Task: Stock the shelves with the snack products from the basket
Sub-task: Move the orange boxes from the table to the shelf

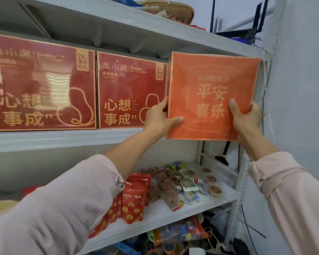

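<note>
**Orange gift box held up to the middle shelf**

Head view: the orange gift box (213, 96) sits right of centre in the frame. It is held upright, face out, in front of the last gap on the middle shelf (63, 138), just beside the right-hand of two dark red gift boxes (131, 91). Whether its base rests on the board yet cannot be told.

The left hand (158, 118) grips the box's lower left edge, thumb lying across the front and fingers curled out of sight behind. The right hand (245, 116) clamps the lower right edge the same way, thumb pressed on the face.

The box looks like stiff, flat-sided card with a smooth and probably slick wrap, and bulky enough to want both hands. Opposite side edges, low down, seem the sound place to hold it, since squeezing the broad face could dent it.

Its gold lettering reads 平安喜乐, and the small line above that is blurred. Both red boxes read 心想事成 in large gold characters, and each has a corner tab beginning 28. The brand line along their top is too smeared to read with confidence.

At lower centre, the shelf below carries red snack pouches (134, 205) and a spread of small wrapped snacks (191, 184)
</note>
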